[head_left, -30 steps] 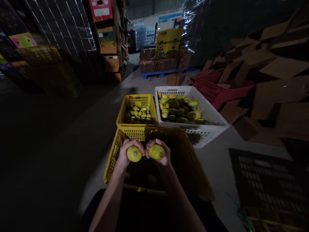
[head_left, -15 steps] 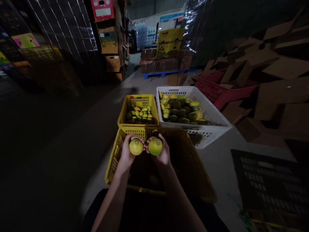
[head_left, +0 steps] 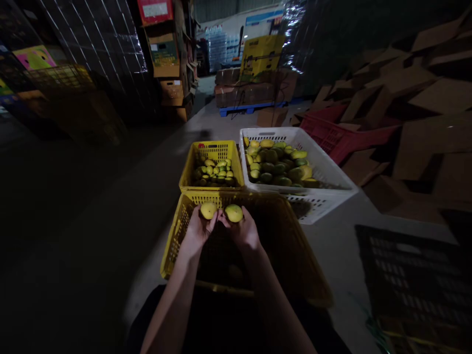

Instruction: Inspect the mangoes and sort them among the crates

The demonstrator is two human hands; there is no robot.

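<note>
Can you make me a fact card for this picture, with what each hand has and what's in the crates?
Left hand: holds a yellow fruit
Right hand: holds a yellow-green fruit
Under the hands: large yellow crate, its inside mostly too dark to see
Behind it, left: smaller yellow crate with small yellow and green fruits
Behind it, right: white crate with bigger-looking green and yellow fruits
Far right: red crate, heaped cardboard
Light: dim
</note>
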